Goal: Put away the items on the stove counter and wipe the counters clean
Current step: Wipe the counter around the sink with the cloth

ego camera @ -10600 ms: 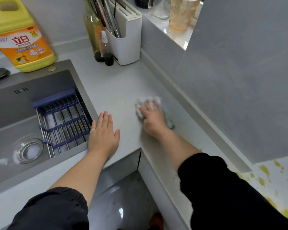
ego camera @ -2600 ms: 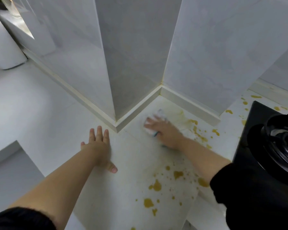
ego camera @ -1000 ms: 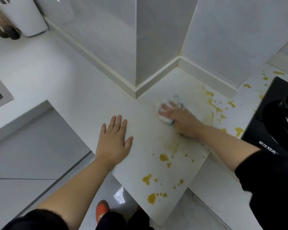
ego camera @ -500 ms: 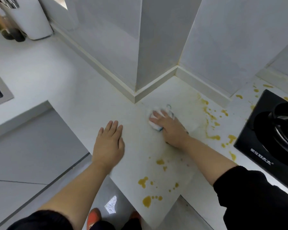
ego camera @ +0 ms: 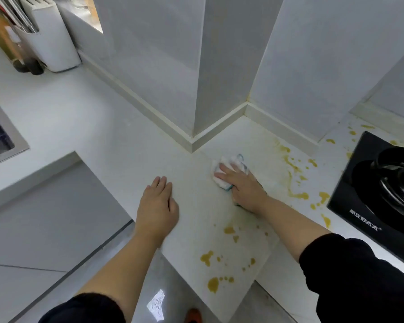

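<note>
My right hand [ego camera: 244, 185] presses a white cloth with a teal edge [ego camera: 222, 180] flat onto the white counter [ego camera: 117, 145], just in front of the projecting wall corner. Yellow-brown sauce splatters [ego camera: 214, 284] dot the counter near its front corner, and more spots [ego camera: 297, 194] lie between the cloth and the stove. My left hand [ego camera: 158, 206] rests palm down on the counter to the left of the cloth, fingers together, holding nothing.
A black gas stove [ego camera: 383, 190] sits at the right edge. A white utensil holder [ego camera: 50, 40] and dark bottles [ego camera: 28, 66] stand at the far left against the wall. The sink's rim [ego camera: 8, 136] shows at the left. Grey floor tiles lie below.
My right hand has slid the cloth slightly left and toward me across the stained patch. My left hand stays on the counter with its fingers drawn closer. The view has shifted a little.
</note>
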Demonstrator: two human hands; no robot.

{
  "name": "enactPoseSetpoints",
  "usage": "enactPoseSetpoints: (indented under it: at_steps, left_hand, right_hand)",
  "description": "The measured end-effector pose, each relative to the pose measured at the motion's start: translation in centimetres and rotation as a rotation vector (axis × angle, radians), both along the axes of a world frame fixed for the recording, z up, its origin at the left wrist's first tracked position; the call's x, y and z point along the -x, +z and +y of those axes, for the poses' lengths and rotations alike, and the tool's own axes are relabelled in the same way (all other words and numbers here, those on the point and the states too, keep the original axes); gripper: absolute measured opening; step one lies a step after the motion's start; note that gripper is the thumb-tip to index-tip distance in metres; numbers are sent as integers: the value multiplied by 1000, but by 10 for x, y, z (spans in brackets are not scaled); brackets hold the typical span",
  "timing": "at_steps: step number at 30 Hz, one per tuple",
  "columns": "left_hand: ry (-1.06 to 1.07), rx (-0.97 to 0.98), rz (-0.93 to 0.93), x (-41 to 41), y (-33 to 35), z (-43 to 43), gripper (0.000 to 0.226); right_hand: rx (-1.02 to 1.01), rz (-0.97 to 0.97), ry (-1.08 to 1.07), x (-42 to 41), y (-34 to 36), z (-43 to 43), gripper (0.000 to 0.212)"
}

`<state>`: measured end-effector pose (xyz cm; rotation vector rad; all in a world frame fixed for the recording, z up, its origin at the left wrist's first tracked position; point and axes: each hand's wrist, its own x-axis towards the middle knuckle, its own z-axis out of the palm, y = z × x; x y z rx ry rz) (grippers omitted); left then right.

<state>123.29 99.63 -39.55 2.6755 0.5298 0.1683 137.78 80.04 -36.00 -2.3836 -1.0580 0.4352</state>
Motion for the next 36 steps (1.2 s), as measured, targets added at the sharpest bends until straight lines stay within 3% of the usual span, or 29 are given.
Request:
enactPoseSetpoints:
  at_steps: [5,9,15,18,21,25,28,33,36]
  left_hand:
    - [-230,-152,184,11,3,-5,60]
    - [-230,-209,273,37,2,-12,67]
    - [-141,-146,299,78,3,-20,59]
    - [-142,-105,330,85,6,-24,61]
    - [-134,-93,389,89,8,-30,63]
    - [-146,-86,435,92,10,-32,63]
    - [-137,-57,416,94,9,-33,63]
    - [-138,-48,435,94,10,-32,62]
    - [-137,-32,453,93,11,-33,62]
  right_hand:
    - [113,-39,-188,29,-12,-41,57]
    - [-14,-20,-205,84,-22,-43,56]
    - [-53,-105,37,188,-33,-12,57]
    - [49,-158,164,175,-29,-41,59]
    - [134,-136,-45,125,-22,-69,68]
    - [136,-128,-256,120,-20,-45,54]
    - [26,-181,-47,172,-30,-22,61]
    - [-53,-303,385,205,-36,-67,49]
    - [-68,-186,308,169,-29,-86,49]
